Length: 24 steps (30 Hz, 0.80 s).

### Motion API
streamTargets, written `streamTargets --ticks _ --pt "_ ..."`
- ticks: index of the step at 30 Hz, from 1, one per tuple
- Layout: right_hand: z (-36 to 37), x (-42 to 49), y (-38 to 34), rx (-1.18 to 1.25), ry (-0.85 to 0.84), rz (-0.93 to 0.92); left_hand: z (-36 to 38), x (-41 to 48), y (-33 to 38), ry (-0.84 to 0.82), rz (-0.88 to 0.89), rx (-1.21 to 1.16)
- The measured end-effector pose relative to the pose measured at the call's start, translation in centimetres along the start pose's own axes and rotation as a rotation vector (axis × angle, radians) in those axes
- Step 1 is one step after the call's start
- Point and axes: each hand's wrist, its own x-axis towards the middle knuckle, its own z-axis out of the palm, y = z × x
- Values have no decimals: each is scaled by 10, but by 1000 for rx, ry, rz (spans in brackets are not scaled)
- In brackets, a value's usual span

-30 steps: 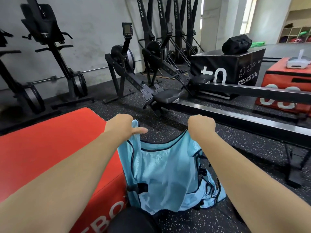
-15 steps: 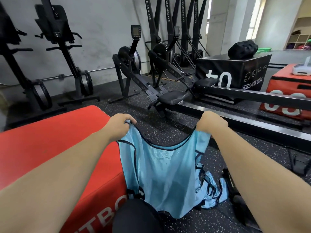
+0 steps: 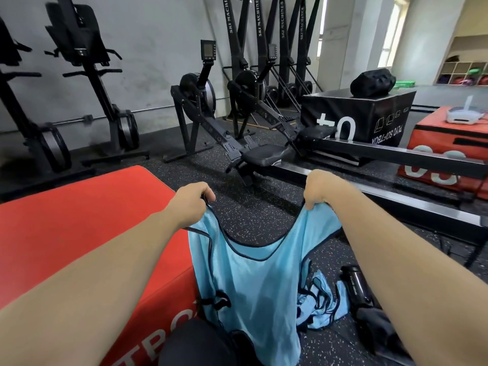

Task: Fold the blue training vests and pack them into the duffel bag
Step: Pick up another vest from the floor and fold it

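A light blue training vest (image 3: pixel 253 281) with dark trim hangs spread out in front of me, its neckline facing up. My left hand (image 3: pixel 194 198) pinches its left shoulder strap and my right hand (image 3: pixel 318 190) pinches its right one. More blue vests (image 3: pixel 320 302) lie crumpled on the floor behind it, to the right. A black duffel bag (image 3: pixel 355 286) lies on the floor under my right forearm, partly hidden.
A red soft plyo box (image 3: pixel 79 233) stands at my left. Rowing machines (image 3: pixel 253 154) and their long rail (image 3: pixel 396 204) cross the speckled rubber floor ahead. A black box (image 3: pixel 369 120) with a black bag on top and another red box (image 3: pixel 449 143) stand at the right.
Both hands moved apart and lifted the vest, spreading it flat. The view shifted slightly, showing more of the floor at the right.
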Motion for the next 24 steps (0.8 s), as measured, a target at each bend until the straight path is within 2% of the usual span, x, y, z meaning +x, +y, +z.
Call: streamTargets --ticks 6,9,12,17,21,24 --pt "6 -1 14 -6 248 191 6 5 1 1 8 60" --pt "11 8 16 249 336 274 11 10 2 -33 31 84" --pt "8 13 21 446 544 352 18 13 9 -85 54 147" --pt "-13 18 42 304 840 362 28 13 4 -196 90 373" --pt "-24 25 57 220 892 359 43 15 2 -272 104 376" --pt "-26 27 63 184 881 351 53 17 12 -300 188 344"
